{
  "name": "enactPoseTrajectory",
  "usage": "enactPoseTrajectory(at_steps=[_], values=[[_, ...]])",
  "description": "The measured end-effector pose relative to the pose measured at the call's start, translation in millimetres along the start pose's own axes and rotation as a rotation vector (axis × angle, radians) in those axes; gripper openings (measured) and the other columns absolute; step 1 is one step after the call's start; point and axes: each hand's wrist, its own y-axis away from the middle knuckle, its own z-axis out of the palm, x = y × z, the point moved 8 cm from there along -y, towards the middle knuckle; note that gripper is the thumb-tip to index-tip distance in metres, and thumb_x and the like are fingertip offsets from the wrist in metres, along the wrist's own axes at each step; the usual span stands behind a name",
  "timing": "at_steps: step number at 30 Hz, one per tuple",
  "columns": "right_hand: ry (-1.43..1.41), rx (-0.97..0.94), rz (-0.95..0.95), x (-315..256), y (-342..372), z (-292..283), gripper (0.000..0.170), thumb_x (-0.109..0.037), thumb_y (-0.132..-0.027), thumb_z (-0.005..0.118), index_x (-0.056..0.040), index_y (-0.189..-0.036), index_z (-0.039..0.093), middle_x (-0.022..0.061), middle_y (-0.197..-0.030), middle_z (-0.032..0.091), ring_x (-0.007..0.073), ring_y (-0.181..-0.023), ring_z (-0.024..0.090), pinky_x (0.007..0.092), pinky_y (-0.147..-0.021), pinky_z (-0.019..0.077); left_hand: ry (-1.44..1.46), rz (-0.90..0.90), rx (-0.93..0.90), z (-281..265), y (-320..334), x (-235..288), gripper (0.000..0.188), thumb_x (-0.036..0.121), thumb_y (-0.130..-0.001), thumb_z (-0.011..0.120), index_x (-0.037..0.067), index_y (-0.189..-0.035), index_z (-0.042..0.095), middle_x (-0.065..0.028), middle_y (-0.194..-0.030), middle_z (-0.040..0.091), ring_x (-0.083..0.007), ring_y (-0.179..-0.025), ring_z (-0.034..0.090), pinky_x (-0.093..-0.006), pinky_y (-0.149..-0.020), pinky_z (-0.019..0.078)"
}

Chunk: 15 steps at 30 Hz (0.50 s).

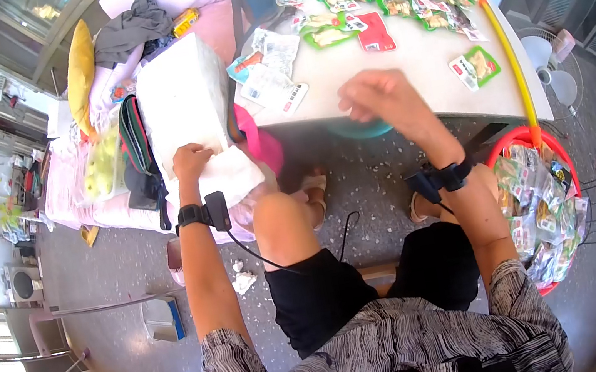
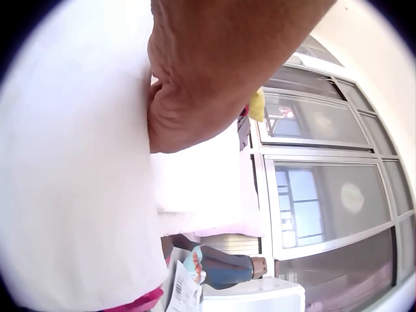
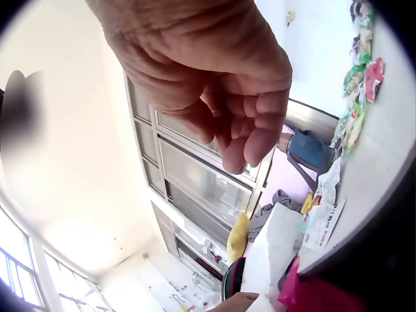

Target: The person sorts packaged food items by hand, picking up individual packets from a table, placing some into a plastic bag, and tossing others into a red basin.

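Note:
My left hand (image 1: 189, 162) grips the white cloth (image 1: 233, 177) at the front of a tall white block (image 1: 184, 99). In the left wrist view, a broad white surface (image 2: 71, 169) hides most of that hand's fingers. My right hand (image 1: 383, 98) is raised over the table's front edge, blurred in the head view. The right wrist view shows its fingers (image 3: 260, 146) loosely bent with nothing between them. Clear plastic packets (image 1: 271, 73) lie on the table between the two hands. Beyond the right hand are green-edged food packets (image 1: 328, 31) and a red packet (image 1: 375, 32).
A pink bag (image 1: 260, 141) hangs beside the white block. A red basket (image 1: 569, 162) full of packets stands on the floor at right, with a yellow pole (image 1: 512, 59) above it. A teal basin (image 1: 359, 129) shows under the table edge. One green packet (image 1: 478, 68) lies apart at right.

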Motion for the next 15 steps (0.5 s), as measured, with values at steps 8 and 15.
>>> enactPoseTrajectory(at_steps=[8,15], values=[[-0.007,-0.02,0.148,65.2,-6.7,7.9,0.021,-0.019,-0.084,0.053,-0.0002,-0.085,0.061,0.0046,-0.073,0.061,0.0089,-0.061,0.056,0.0208,-0.055,0.0462,0.651,-0.058,0.509,-40.9,15.3,-15.8,0.019,0.012,-0.073,0.064,-0.007,-0.067,0.062,0.0022,-0.053,0.049,-0.006,-0.051,0.04,-0.0226,-0.047,0.0314],[-0.115,-0.046,0.174,68.5,-16.9,16.5,0.028,-0.025,-0.081,0.057,0.0024,-0.089,0.059,0.0059,-0.077,0.062,0.0103,-0.065,0.057,0.0211,-0.057,0.0467,1.083,0.095,0.314,-42.8,65.2,148.3,0.016,0.01,-0.079,0.061,0.0,-0.067,0.06,0.0034,-0.054,0.046,-0.0031,-0.048,0.036,-0.0179,-0.045,0.026]])
